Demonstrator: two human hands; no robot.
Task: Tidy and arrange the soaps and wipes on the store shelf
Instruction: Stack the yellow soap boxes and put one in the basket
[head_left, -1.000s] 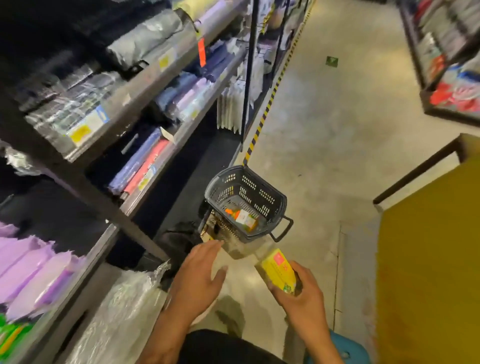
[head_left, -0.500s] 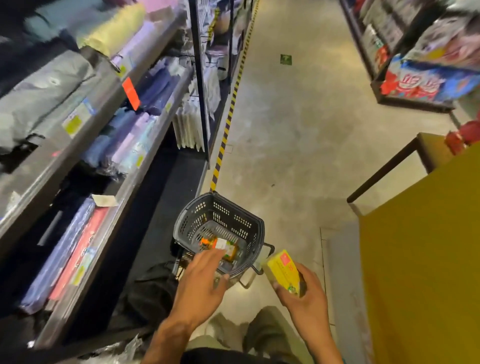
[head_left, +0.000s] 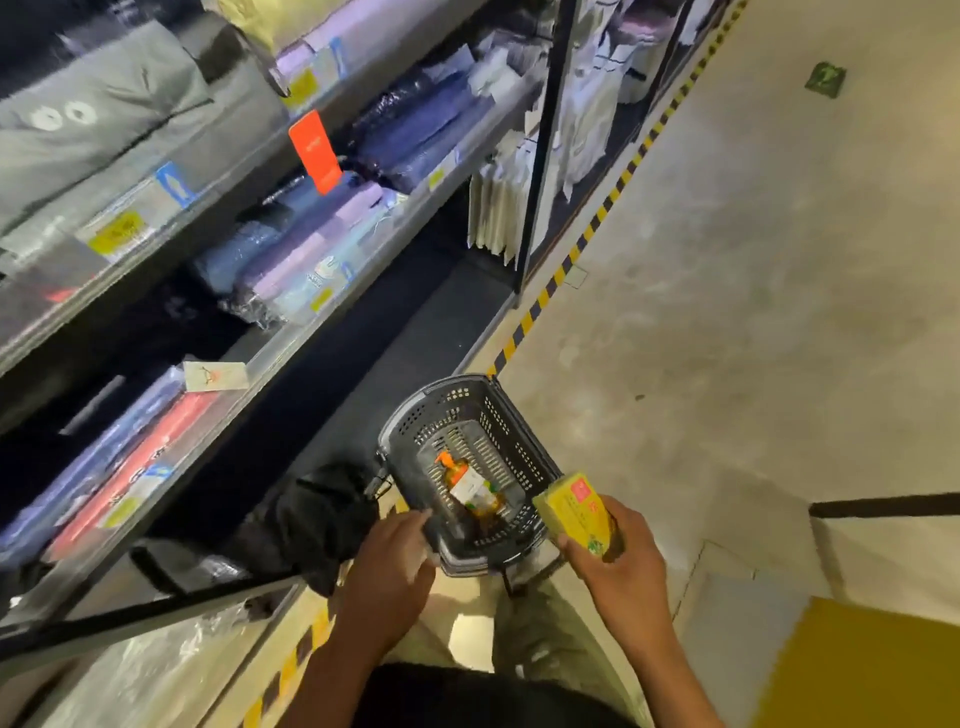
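Observation:
My right hand (head_left: 618, 566) grips a yellow soap box (head_left: 576, 512) just right of a grey plastic basket (head_left: 410, 431) on the floor. Inside the basket lies an orange pump bottle (head_left: 467, 486) with a white label. My left hand (head_left: 392, 566) hangs at the basket's near left rim, fingers extended toward it and holding nothing. Wrapped packs in blue, lilac and red (head_left: 311, 244) fill the shelves on the left.
A dark bag (head_left: 317, 525) sits on the floor beside the basket, under the lowest shelf (head_left: 244, 395). Yellow-black tape (head_left: 597, 223) marks the shelf line along the concrete aisle. A yellow surface (head_left: 862, 670) stands at the lower right.
My left hand has come back out of the basket to its near left rim. The right hand still holds the yellow box. The view has swung left and downward.

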